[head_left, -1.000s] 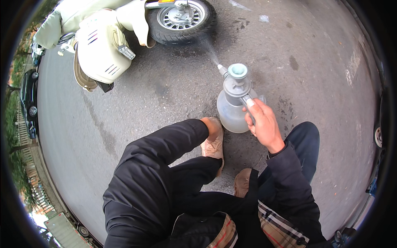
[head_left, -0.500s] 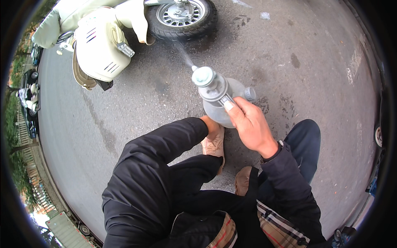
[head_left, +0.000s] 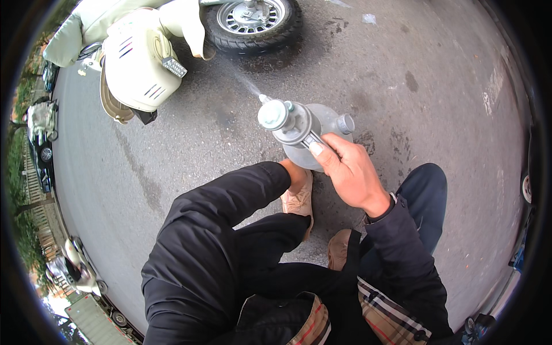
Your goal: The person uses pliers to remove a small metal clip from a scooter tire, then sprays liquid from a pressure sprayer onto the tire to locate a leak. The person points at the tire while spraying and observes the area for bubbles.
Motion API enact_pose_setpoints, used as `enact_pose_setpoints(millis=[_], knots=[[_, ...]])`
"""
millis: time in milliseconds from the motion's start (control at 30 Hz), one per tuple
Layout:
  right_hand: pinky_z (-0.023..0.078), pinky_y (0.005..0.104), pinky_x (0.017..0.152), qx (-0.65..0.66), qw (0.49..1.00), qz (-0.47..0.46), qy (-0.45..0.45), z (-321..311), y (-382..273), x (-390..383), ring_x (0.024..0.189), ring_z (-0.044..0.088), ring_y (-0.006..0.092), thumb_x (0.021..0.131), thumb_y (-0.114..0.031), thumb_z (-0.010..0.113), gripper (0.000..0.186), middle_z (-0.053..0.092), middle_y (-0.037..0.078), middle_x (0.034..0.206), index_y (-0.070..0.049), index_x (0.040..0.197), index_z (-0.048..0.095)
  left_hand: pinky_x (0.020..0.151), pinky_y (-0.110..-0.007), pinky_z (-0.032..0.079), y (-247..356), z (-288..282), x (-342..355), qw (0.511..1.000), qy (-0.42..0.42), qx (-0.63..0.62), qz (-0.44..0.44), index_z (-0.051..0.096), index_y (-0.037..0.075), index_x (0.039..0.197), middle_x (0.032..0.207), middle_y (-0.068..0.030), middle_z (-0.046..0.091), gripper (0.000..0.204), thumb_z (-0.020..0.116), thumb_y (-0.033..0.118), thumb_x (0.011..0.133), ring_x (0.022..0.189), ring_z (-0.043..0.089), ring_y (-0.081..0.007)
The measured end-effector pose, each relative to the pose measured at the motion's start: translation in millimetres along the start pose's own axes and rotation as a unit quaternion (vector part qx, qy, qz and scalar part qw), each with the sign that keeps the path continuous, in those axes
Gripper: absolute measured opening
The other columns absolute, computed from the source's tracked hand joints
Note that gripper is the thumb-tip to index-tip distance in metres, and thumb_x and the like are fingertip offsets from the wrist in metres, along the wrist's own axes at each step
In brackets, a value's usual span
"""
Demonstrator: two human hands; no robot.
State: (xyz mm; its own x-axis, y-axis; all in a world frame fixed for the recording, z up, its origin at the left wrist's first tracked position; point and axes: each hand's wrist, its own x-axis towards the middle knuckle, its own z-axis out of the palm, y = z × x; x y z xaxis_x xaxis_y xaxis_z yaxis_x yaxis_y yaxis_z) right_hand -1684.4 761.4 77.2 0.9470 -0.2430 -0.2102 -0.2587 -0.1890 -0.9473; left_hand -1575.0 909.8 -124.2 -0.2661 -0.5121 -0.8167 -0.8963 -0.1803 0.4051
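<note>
A pump spray bottle (head_left: 313, 155) with a clear body and grey top is gripped by its handle in my right hand (head_left: 356, 175), thumb pressed on the lever. A fine mist leaves its nozzle (head_left: 264, 99) toward the ground near the scooter's black tyre (head_left: 270, 43). My left hand (head_left: 294, 172) is beside the bottle's underside; only its wrist and back show, and its fingers are hidden by the bottle. Ahead on the left stands a cream motor scooter (head_left: 135, 63), with its silver-rimmed wheel turned toward the right.
Asphalt (head_left: 172, 167) with dark wet stains surrounds me. My light brown shoes (head_left: 298, 204) are below the bottle. A scrap of clear plastic (head_left: 369, 19) lies farther off. Along the left edge are a passing scooter (head_left: 75, 267), a dark parked car (head_left: 43, 158) and a fence.
The spray bottle's top has tilted a little to the left, and its mist now points farther left. On the far left, scooters have moved along the road.
</note>
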Motion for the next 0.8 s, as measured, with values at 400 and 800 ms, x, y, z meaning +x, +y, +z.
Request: enact_pose_setpoints(millis=[400,800], knots=[[0.042,0.0336,0.064,0.006,0.998,0.049,0.046,-8,23,-7,0.067,0.049,0.0159,0.107,-0.047,0.052,0.051,0.052,0.007,0.070,0.001,0.090,0.058,0.090,-0.046,0.055,6,-12,-10,0.998,-0.052,0.030,-0.018,0.081,0.009,0.107,0.106,-0.0158,0.077,0.043,0.081,0.039,0.076,0.106,0.072,-0.0352],[0.042,0.0300,0.059,0.145,0.969,0.166,0.115,-19,44,-9,0.061,0.050,0.0124,0.110,-0.043,0.049,0.047,0.055,0.003,0.072,0.001,0.100,0.063,0.086,-0.045,0.056,10,-17,-10,0.997,-0.066,0.036,-0.023,0.081,0.007,0.103,0.102,-0.0161,0.077,0.041,0.079,0.036,0.075,0.101,0.073,-0.0355]])
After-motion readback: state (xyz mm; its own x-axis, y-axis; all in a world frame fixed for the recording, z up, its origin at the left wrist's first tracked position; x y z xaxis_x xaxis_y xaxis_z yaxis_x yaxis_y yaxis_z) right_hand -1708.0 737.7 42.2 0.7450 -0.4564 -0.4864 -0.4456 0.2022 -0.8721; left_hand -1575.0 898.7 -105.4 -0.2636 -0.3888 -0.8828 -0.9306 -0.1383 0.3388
